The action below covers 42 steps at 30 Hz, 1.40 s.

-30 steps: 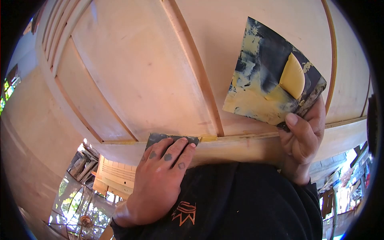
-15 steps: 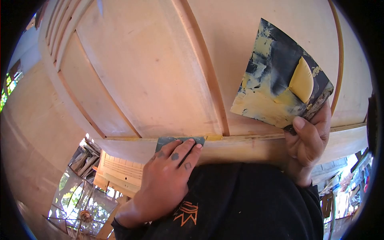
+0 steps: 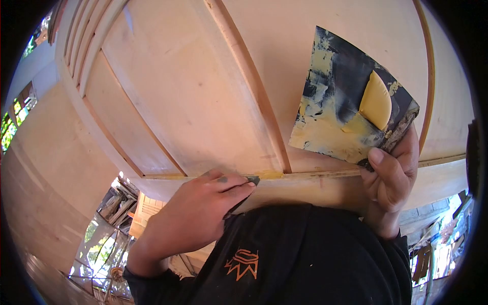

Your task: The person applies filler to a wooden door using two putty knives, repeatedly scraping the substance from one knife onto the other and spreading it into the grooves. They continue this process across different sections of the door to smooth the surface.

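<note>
My left hand (image 3: 203,195) is closed around a small dark putty spreader (image 3: 254,179). Only the corner and a lower edge of the spreader show past the fingers. It rests at the lower edge of a pale wooden panel (image 3: 198,96), beside a streak of yellow putty (image 3: 271,174) along the joint. My right hand (image 3: 390,175) grips a black board (image 3: 351,66) by its lower right corner, thumb in front. Yellow putty is smeared over much of the board, and a thick lump of putty (image 3: 377,101) sits on its right half.
Raised wooden strips (image 3: 249,76) divide the panel, with several slats at its upper left. A pale rail (image 3: 315,190) runs along its bottom, close to my black shirt (image 3: 315,254). Stacked wood scraps (image 3: 118,206) lie at lower left.
My left hand has turned and shifted slightly left and up, hiding most of the spreader. The board in my right hand has moved a little left. The view has shifted slightly.
</note>
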Tool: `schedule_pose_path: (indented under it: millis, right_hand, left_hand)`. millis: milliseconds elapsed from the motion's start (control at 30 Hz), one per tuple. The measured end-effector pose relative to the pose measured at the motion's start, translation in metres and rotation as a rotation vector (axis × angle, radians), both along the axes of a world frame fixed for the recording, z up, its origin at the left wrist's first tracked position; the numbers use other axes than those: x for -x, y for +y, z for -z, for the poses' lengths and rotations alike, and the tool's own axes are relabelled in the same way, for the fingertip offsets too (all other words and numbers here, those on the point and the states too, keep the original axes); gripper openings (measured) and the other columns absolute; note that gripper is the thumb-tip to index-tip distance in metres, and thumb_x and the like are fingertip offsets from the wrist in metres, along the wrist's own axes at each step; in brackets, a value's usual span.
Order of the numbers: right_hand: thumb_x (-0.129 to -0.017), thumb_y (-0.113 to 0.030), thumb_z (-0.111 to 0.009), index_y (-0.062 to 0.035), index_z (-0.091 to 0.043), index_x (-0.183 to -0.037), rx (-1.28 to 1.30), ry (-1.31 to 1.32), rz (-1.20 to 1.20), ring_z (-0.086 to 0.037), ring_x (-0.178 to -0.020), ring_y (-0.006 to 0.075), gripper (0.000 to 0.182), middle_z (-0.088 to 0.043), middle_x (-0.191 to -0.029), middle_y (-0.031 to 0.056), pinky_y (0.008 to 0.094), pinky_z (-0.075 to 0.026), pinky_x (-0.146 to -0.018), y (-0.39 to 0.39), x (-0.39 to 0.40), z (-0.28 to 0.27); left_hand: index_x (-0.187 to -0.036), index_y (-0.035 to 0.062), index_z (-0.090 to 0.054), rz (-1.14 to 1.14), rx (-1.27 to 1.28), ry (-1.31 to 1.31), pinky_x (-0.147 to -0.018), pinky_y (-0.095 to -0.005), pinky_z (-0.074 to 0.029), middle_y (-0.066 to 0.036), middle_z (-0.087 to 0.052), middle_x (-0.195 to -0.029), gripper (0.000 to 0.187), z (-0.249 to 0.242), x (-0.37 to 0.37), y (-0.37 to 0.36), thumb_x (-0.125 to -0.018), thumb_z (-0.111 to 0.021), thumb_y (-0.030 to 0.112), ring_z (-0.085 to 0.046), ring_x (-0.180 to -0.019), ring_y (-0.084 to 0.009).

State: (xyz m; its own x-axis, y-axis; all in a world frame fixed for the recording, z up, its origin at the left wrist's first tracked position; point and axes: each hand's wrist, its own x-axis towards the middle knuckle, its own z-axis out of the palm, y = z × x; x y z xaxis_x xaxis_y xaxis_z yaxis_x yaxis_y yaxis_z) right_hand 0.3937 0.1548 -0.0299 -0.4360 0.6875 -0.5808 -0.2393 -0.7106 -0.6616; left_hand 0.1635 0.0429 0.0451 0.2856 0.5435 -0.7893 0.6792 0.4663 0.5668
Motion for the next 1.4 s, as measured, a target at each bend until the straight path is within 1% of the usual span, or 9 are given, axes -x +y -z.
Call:
schedule_pose_path:
  millis: [133,267,367,500,533,633,1233,1333,1400]
  right_hand:
    - [-0.072,0.004,-0.047,0.0088,-0.025,-0.134,0.037,0.037,0.004,-0.048,-0.117,0.0251,0.065,-0.048,-0.125,0.0191,0.0325,-0.038,-0.098,0.000,0.001,-0.001]
    - [-0.072,0.004,-0.048,0.0083,-0.027,-0.133,0.079,0.131,-0.024,-0.048,-0.117,0.0239,0.065,-0.049,-0.124,0.0172,0.0324,-0.037,-0.099,-0.002,0.001,0.004]
    - [-0.073,0.003,-0.051,0.0075,-0.029,-0.133,0.100,0.139,-0.088,-0.046,-0.119,0.0206,0.064,-0.048,-0.127,0.0138,0.0327,-0.031,-0.103,-0.004,0.003,0.001]
    - [-0.075,0.006,-0.047,0.0057,-0.028,-0.135,0.171,0.281,-0.169,-0.042,-0.123,0.0200,0.064,-0.045,-0.131,0.0128,0.0327,-0.029,-0.105,-0.005,0.006,-0.002]
    - [-0.075,0.007,-0.046,0.0053,-0.027,-0.136,0.189,0.317,-0.174,-0.042,-0.123,0.0200,0.064,-0.044,-0.132,0.0128,0.0327,-0.029,-0.105,-0.005,0.007,-0.002]
    - [-0.074,0.008,-0.045,0.0050,-0.025,-0.137,0.107,0.291,-0.258,-0.039,-0.126,0.0194,0.066,-0.043,-0.133,0.0126,0.0327,-0.028,-0.106,-0.004,0.008,-0.003]
    - [-0.071,0.013,-0.034,0.0041,-0.016,-0.141,-0.094,0.419,-0.385,-0.028,-0.133,0.0200,0.073,-0.031,-0.141,0.0137,0.0335,-0.020,-0.110,-0.005,0.012,-0.006]
    - [-0.070,0.013,-0.034,0.0042,-0.016,-0.141,-0.106,0.386,-0.324,-0.028,-0.133,0.0202,0.074,-0.031,-0.141,0.0142,0.0334,-0.019,-0.110,-0.006,0.013,-0.006]
    - [-0.070,0.013,-0.033,0.0043,-0.016,-0.141,-0.089,0.380,-0.268,-0.028,-0.133,0.0202,0.074,-0.031,-0.141,0.0142,0.0332,-0.019,-0.110,-0.005,0.015,-0.005]
  left_hand:
    - [-0.106,-0.0004,-0.061,-0.130,-0.007,0.052,-0.084,-0.0372,-0.048,-0.017,-0.061,-0.110,0.049,-0.024,0.019,0.003,-0.061,-0.048,-0.016,-0.060,-0.098,-0.0336]
    - [-0.106,0.0022,-0.063,-0.252,-0.382,0.439,-0.081,-0.0393,-0.050,-0.016,-0.061,-0.105,0.041,-0.046,0.014,0.012,-0.068,-0.054,-0.010,-0.060,-0.094,-0.0331]
    - [-0.106,0.0030,-0.063,-0.182,-0.617,0.325,-0.082,-0.0403,-0.050,-0.015,-0.061,-0.105,0.042,-0.036,0.003,0.007,-0.067,-0.056,-0.010,-0.060,-0.095,-0.0344]
    - [-0.113,0.0079,-0.061,0.052,-0.629,0.308,-0.090,-0.0435,-0.044,-0.013,-0.057,-0.113,0.041,-0.026,-0.019,0.017,-0.073,-0.056,0.000,-0.054,-0.103,-0.0322]
    - [-0.110,0.0067,-0.063,0.050,-0.665,0.309,-0.087,-0.0429,-0.046,-0.013,-0.057,-0.114,0.047,-0.024,-0.024,0.020,-0.065,-0.055,-0.005,-0.054,-0.104,-0.0354]
    - [-0.109,0.0068,-0.063,0.092,-0.721,0.297,-0.088,-0.0434,-0.046,-0.013,-0.057,-0.113,0.046,-0.025,-0.033,0.027,-0.065,-0.056,-0.005,-0.054,-0.104,-0.0351]
    - [-0.110,0.0071,-0.062,0.114,-0.755,0.281,-0.085,-0.0416,-0.047,-0.012,-0.058,-0.111,0.045,-0.023,-0.047,0.045,-0.067,-0.058,-0.002,-0.055,-0.101,-0.0331]
    - [-0.110,0.0052,-0.062,0.083,-0.613,0.177,-0.085,-0.0404,-0.048,-0.014,-0.061,-0.108,0.044,-0.028,-0.037,0.043,-0.068,-0.057,-0.005,-0.058,-0.099,-0.0328]
    - [-0.110,0.0040,-0.062,-0.086,-0.524,0.053,-0.084,-0.0377,-0.047,-0.013,-0.061,-0.108,0.045,-0.033,-0.024,0.037,-0.068,-0.053,-0.008,-0.058,-0.099,-0.0323]
